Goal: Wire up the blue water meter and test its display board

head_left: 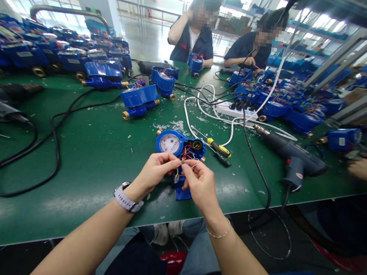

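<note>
A blue water meter point(171, 141) with a round white dial lies on the green table in front of me. Its side compartment is uncovered and shows a bundle of coloured wires point(190, 151). Over that compartment, my left hand point(157, 170) pinches thin wires between thumb and forefinger. Close against it, my right hand point(200, 182) also pinches wires, and a thin white wire loops by its fingers. The exact wire ends are hidden by the fingertips. Below the hands, a blue cover part point(182, 194) rests near the table edge.
A yellow-black screwdriver point(219, 147) lies right of the meter, with a heat gun point(290, 155) beyond. Another heat gun point(1, 99) and black cables point(57, 153) lie left. A white power strip point(236, 111) and several blue meters point(139, 98) stand behind. A co-worker's hand point(366, 171) is at right.
</note>
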A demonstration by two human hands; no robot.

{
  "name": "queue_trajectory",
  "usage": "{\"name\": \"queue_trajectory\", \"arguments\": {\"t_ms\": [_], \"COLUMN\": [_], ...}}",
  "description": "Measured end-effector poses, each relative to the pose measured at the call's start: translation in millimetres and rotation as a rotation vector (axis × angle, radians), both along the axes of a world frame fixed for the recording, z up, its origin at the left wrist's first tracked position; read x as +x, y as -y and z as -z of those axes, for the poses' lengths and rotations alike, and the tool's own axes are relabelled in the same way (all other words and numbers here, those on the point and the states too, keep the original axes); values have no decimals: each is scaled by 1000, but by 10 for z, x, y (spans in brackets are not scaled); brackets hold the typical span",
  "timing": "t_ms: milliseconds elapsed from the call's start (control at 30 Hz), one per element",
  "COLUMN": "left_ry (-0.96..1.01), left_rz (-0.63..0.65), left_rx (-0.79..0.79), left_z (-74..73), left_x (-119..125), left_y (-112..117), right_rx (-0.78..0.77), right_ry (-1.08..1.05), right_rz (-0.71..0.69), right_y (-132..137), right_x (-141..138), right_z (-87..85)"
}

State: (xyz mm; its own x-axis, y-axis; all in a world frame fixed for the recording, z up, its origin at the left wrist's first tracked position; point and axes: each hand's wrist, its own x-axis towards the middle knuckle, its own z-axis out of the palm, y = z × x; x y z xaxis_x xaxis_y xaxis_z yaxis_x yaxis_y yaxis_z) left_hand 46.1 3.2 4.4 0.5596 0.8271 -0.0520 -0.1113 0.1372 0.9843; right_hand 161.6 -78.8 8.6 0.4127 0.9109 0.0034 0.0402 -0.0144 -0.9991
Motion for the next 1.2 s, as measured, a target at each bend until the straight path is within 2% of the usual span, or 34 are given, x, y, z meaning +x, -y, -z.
{"name": "queue_trajectory", "arguments": {"t_ms": [233, 367, 467, 567, 667, 800, 900, 1067, 1200], "left_ry": [-73, -155, -162, -116, -43, 18, 5, -49, 1], "left_rz": [55, 68, 58, 18, -32, -37, -24, 1, 22], "left_rx": [131, 227, 272, 244, 143, 49, 76, 223, 147], "left_z": [-39, -66, -58, -42, -38, -47, -48, -22, 2], "left_x": [2, 8, 34, 59, 63, 46, 42, 50, 40], "left_y": [6, 31, 56, 63, 46, 18, 23, 53, 49], "right_rx": [-7, -17, -10, 7, 15, -46, -70, -28, -23], "right_ry": [-132, -276, -296, -262, -255, -303, -350, -319, -332], "right_rz": [63, 116, 125, 123, 111, 66, 48, 14, 10], "right_y": [-59, -70, -76, -79, -69, -39, -26, -39, -41], "right_x": [12, 2, -11, -15, 5, 42, 47, 40, 52], "right_z": [-8, -45, -48, -33, -28, -62, -90, -72, -35]}}
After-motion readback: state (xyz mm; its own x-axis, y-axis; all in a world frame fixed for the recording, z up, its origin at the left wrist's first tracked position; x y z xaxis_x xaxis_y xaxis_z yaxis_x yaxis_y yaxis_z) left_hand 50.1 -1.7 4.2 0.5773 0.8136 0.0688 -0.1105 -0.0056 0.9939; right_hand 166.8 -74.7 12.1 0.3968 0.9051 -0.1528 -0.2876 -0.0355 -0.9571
